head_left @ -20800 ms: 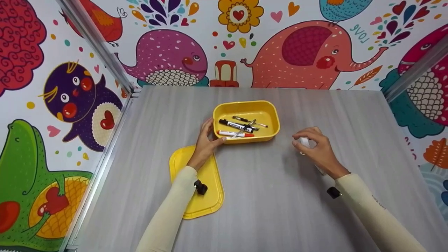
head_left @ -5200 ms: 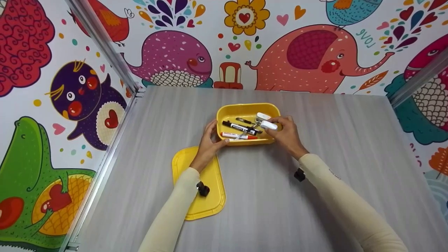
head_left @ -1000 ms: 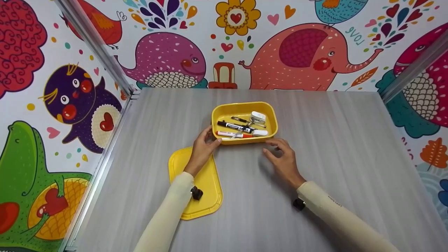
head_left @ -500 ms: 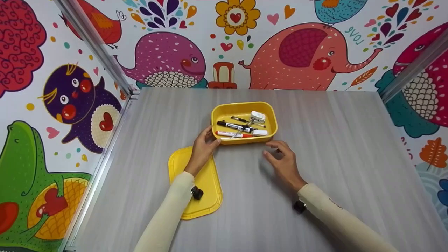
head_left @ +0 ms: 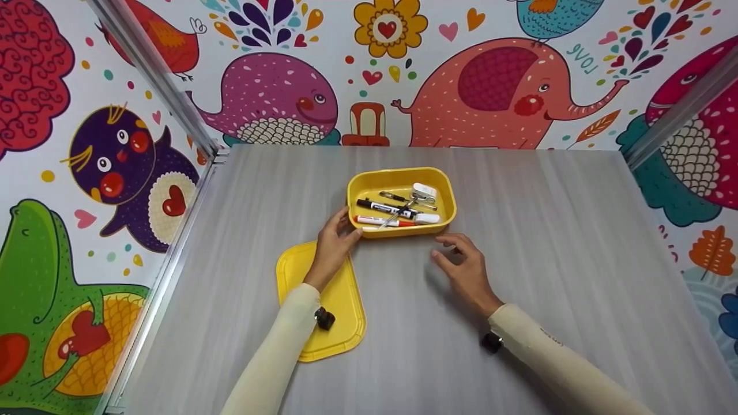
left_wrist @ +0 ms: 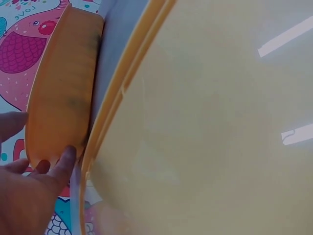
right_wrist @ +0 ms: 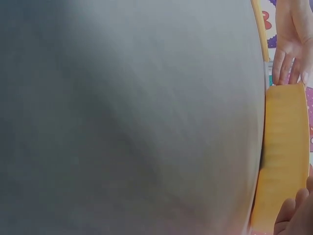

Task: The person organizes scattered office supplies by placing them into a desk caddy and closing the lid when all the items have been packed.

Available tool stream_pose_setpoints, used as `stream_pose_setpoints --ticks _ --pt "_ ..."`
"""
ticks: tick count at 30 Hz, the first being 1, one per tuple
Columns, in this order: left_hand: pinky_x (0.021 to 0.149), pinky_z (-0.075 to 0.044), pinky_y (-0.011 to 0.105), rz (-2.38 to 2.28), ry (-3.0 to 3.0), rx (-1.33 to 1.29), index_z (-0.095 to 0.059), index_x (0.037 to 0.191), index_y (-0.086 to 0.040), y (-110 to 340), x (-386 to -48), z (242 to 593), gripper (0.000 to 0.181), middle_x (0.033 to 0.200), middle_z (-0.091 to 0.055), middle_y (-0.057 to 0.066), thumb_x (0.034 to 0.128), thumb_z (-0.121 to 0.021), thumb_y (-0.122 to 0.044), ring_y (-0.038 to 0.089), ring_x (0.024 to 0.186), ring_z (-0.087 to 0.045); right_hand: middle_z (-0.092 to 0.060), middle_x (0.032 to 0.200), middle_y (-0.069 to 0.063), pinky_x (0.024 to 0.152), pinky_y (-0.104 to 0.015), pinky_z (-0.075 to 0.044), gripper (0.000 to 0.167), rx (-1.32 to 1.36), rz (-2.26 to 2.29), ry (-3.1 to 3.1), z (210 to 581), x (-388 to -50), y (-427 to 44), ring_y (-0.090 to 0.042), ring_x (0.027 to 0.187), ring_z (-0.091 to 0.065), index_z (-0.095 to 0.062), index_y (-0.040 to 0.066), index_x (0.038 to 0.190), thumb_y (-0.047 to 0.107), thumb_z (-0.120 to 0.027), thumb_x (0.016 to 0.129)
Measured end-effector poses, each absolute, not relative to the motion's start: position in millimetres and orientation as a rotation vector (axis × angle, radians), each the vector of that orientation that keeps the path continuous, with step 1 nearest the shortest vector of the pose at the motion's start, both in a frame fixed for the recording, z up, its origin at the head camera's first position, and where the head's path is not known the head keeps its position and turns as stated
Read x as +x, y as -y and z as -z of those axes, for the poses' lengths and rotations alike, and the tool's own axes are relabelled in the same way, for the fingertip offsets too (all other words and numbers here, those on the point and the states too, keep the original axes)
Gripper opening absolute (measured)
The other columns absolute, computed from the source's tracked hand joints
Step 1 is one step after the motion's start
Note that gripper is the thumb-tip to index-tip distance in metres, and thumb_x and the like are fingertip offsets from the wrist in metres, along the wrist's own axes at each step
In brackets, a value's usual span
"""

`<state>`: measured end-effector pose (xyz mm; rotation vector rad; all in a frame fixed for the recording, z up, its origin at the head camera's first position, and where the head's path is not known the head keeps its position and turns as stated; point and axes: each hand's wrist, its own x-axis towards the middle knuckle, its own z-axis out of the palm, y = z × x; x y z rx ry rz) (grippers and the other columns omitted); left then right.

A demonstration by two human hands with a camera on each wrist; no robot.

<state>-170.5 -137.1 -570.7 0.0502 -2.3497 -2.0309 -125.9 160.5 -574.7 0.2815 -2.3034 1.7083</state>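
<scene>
A shallow yellow box (head_left: 403, 233) stands on the table in the head view. My left hand (head_left: 332, 249) holds its near left corner, thumb at the front rim and fingers on the end wall. Inside lie a black marker (head_left: 385, 208), a red-capped marker (head_left: 375, 221), a black-capped pen (head_left: 393, 196), a clear pen lying across the markers, and two small white pieces, one block-shaped (head_left: 424, 191) with metal beside it, the other smooth (head_left: 427, 218). My right hand (head_left: 470, 274) holds nothing. Its fingers bend loosely near the box's front right corner.
A yellow lid (head_left: 337, 323) lies on the grey table (head_left: 553, 230) under my left forearm. Walls with printed cartoon animals stand behind and at the sides, with a metal rail (head_left: 155, 271) along the left table edge.
Earlier, my right hand held a white piece right of the box, then one over it. Both white pieces now lie inside. Over the last second, both hands stay nearly still.
</scene>
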Motion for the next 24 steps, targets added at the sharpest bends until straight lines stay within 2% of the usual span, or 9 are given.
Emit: stream_pose_setpoints --ticks 2,7,10,15,19,24 --pt "0.121 -0.048 0.048 2.023 2.359 0.053 -0.047 0.164 0.003 138.1 -168.8 570.5 0.066 0.159 -0.055 0.024 0.1033 -0.074 0.001 0.038 0.148 -0.054 -0.074 0.122 -0.019 0.098 -0.054 -0.049 0.029 0.3 -1.714 2.325 579.9 -126.6 -160.7 -0.046 0.113 -0.063 -0.077 -0.003 0.122 -0.005 -0.084 0.094" --pt "0.116 -0.052 0.047 1.984 2.402 0.057 -0.049 0.164 -0.001 144.1 -160.0 568.8 0.063 0.158 -0.057 0.019 0.1056 -0.074 -0.007 0.034 0.143 -0.058 -0.074 0.122 -0.016 0.098 -0.049 -0.052 0.029 0.317 -1.787 2.395 584.2 -122.2 -157.4 -0.037 0.112 -0.066 -0.077 -0.002 0.124 0.005 -0.085 0.097" --pt "0.111 -0.055 0.048 1.971 2.411 0.052 -0.05 0.163 -0.003 150.0 -150.7 566.1 0.062 0.157 -0.057 0.018 0.1064 -0.074 -0.012 0.033 0.14 -0.06 -0.075 0.121 -0.016 0.094 -0.04 -0.054 0.029 0.303 -1.846 2.442 584.5 -117.4 -152.7 -0.032 0.11 -0.068 -0.077 -0.001 0.125 0.008 -0.085 0.098" --pt "0.11 -0.056 0.05 1.933 2.425 -0.014 -0.05 0.162 0.002 159.2 -131.8 559.0 0.061 0.16 -0.054 0.022 0.107 -0.073 -0.012 0.037 0.142 -0.059 -0.075 0.121 -0.014 0.088 -0.026 -0.055 0.03 0.295 -1.902 2.523 583.1 -108.7 -142.4 -0.024 0.105 -0.069 -0.077 0.0 0.126 0.01 -0.084 0.099" --pt "0.109 -0.057 0.052 1.88 2.468 -0.056 -0.052 0.159 0.005 166.0 -113.9 552.2 0.057 0.157 -0.056 0.025 0.1066 -0.072 -0.007 0.04 0.138 -0.06 -0.075 0.12 -0.013 0.085 -0.025 -0.055 0.03 0.328 -1.941 2.562 581.6 -103.0 -134.3 -0.021 0.103 -0.068 -0.076 0.0 0.127 0.01 -0.083 0.099" --pt "0.111 -0.055 0.056 1.726 2.578 -0.051 -0.055 0.157 0.004 175.6 -88.4 543.9 0.055 0.156 -0.058 0.023 0.1071 -0.073 -0.011 0.039 0.137 -0.06 -0.076 0.118 -0.011 0.084 -0.025 -0.055 0.029 0.342 -1.945 2.612 579.0 -95.6 -124.5 -0.021 0.101 -0.067 -0.077 0.001 0.127 0.01 -0.083 0.099"
